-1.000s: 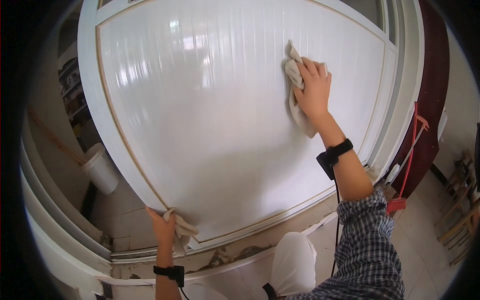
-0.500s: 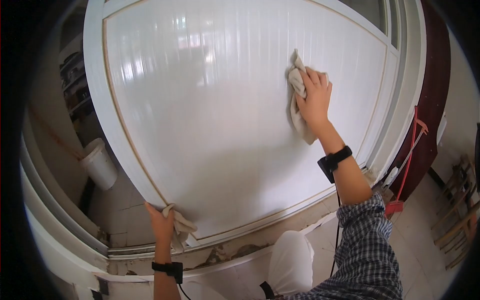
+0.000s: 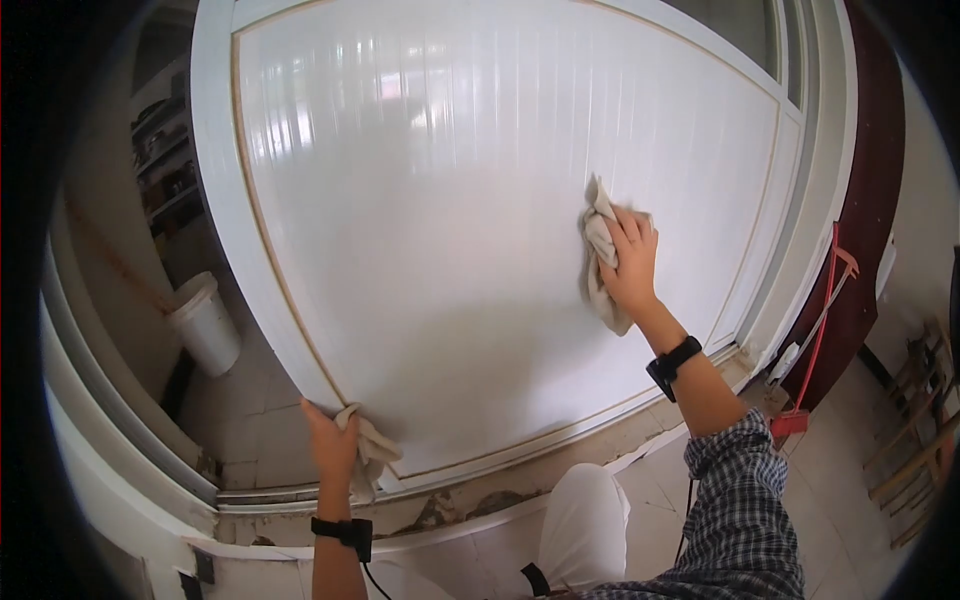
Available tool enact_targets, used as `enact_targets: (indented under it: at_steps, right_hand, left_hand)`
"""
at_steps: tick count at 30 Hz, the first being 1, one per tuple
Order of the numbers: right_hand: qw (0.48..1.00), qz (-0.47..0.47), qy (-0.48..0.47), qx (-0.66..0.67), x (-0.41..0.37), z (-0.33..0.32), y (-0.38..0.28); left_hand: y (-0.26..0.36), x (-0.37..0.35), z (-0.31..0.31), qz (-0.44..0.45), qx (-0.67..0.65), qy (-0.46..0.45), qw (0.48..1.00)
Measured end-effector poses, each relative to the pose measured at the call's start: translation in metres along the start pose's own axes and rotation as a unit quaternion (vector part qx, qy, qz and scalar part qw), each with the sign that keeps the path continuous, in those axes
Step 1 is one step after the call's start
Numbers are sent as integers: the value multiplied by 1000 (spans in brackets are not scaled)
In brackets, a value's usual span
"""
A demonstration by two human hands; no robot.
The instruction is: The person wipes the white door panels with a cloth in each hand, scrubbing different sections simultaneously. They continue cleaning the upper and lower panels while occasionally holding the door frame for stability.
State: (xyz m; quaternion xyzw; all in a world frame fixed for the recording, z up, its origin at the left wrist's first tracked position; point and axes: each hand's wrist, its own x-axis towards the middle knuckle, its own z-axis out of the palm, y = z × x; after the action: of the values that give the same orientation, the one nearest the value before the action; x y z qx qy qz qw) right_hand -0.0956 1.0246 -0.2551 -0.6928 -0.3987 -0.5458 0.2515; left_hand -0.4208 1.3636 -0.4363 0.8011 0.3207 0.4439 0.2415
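Note:
A glossy white door panel (image 3: 450,260) in a white frame fills the middle of the view. Against its right half, my right hand (image 3: 632,262) presses a crumpled beige cloth (image 3: 601,240), fingers bent over it. Low on the left, my left hand (image 3: 332,445) grips the door's frame edge, with a second beige cloth (image 3: 372,455) bunched under the thumb side. Part of that cloth hangs over the panel's lower left corner. The fingertips of my left hand are hidden behind the frame edge.
Left of the door, a white bucket (image 3: 205,325) stands on tiles, with shelves (image 3: 165,150) behind. A worn floor track (image 3: 460,505) runs below the door. To the right are a red broom (image 3: 790,422) and wooden stools (image 3: 915,430).
My right hand has slid down the panel with its cloth. My left hand stays at the frame edge with its cloth; the door appears slightly further right in view.

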Motion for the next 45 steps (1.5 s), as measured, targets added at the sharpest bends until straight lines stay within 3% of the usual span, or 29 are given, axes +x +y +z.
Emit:
enact_targets:
  at_steps: [2,6,9,13,17,25,31,35,45]
  right_hand:
    - [999,-13,19,45,-9,4,9]
    - [944,123,254,170,59,-16,8]
    - [925,199,177,271,100,-25,6]
    - [987,60,148,33,95,-3,-19]
    - [996,16,93,1,61,3,-33]
    - [994,42,98,39,85,-10,-30]
    - [995,24,90,21,71,-7,-26]
    - [994,26,99,29,101,-15,-25]
    - [998,9,60,34,50,-6,-24]
  left_hand:
    - [0,1,-3,-14,8,-9,1000]
    - [14,0,-9,-47,-2,-30,998]
    - [4,-1,-4,-19,-6,-10,1000]
    - [8,0,-6,-46,-14,-29,998]
    - [-2,-1,0,-26,-16,-15,999]
    - [4,-1,-4,-39,-25,-27,999]
    - [-5,1,3,7,-30,9,999]
    - [4,-1,-2,-45,-53,-22,997]
    - [1,0,1,-7,-23,4,1000]
